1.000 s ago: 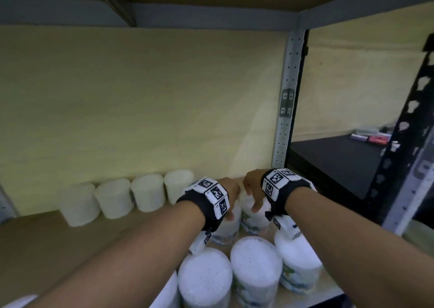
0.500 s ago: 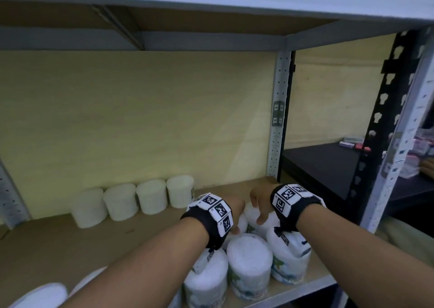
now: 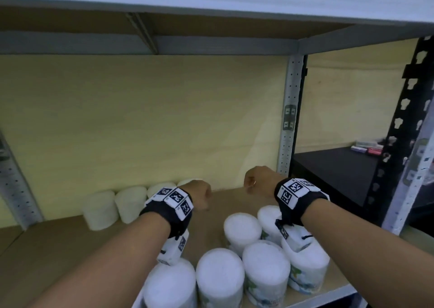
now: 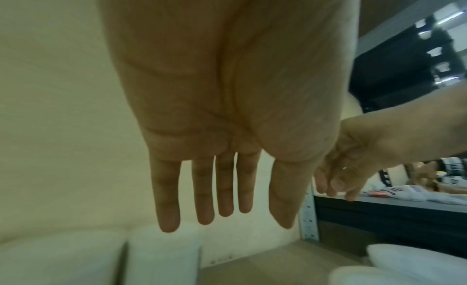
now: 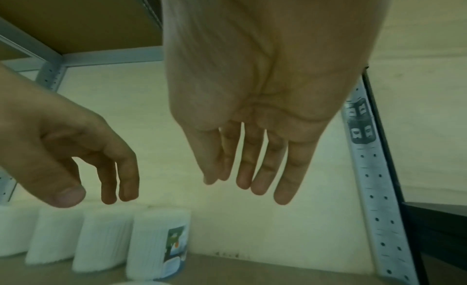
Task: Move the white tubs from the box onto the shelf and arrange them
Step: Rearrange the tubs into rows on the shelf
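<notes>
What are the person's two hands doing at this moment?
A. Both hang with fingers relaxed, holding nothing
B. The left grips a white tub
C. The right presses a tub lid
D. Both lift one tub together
A: both wrist views show the left hand and right hand with fingers hanging loose and free above the brown wooden shelf board, clear of the white cylindrical plastic tubs.

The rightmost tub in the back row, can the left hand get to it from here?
Probably yes: the left hand hangs open above the rightmost back-row tub, holding nothing, with nothing between them.
</notes>
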